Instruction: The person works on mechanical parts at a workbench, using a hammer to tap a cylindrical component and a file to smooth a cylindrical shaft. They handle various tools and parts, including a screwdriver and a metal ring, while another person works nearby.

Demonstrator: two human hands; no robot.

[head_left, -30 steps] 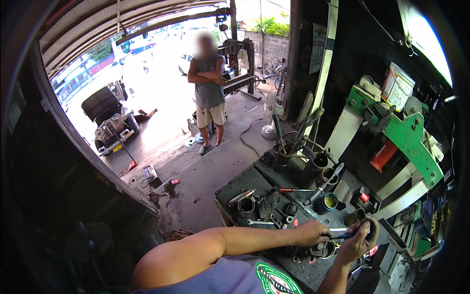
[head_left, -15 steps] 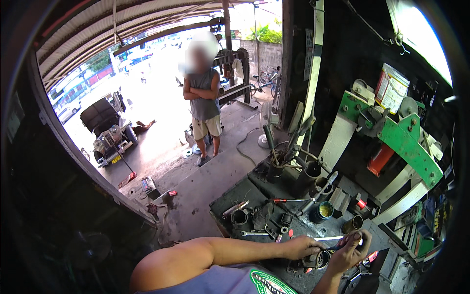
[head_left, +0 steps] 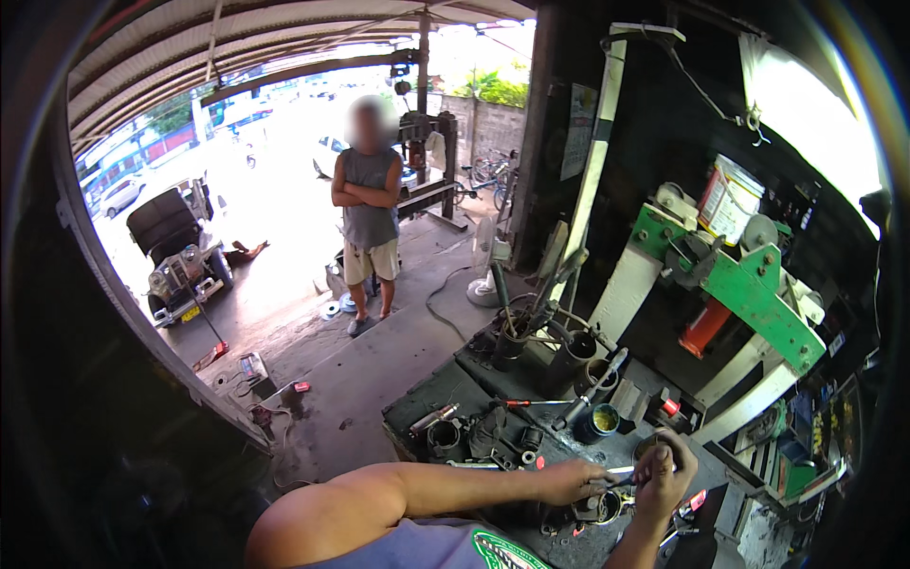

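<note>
My left hand [head_left: 580,480] is closed on a slim dark tool [head_left: 623,480] that lies crosswise above a round metal housing [head_left: 607,508] on the cluttered bench. My right hand [head_left: 664,467] grips the other end of this tool with fingers curled and thumb raised. Just behind the right hand is a metal cylinder, partly hidden by it. A blue can with yellow contents [head_left: 603,419], a red-handled screwdriver [head_left: 529,403] and several dark metal parts [head_left: 444,435] sit farther back on the bench.
Dark workbench [head_left: 483,370] with tool-filled cylinders [head_left: 574,360]. Green-and-white press [head_left: 758,294] at right. Beyond, a person [head_left: 368,213] stands cross-armed near a white fan [head_left: 482,289]. A vehicle with raised hood [head_left: 185,280] is outside, left. A cable [head_left: 441,318] crosses the floor.
The whole view has shifted, with the surroundings appearing farther left. Both hands stay on the tool above the housing; the right hand's grip looks slightly turned. The other person remains standing cross-armed.
</note>
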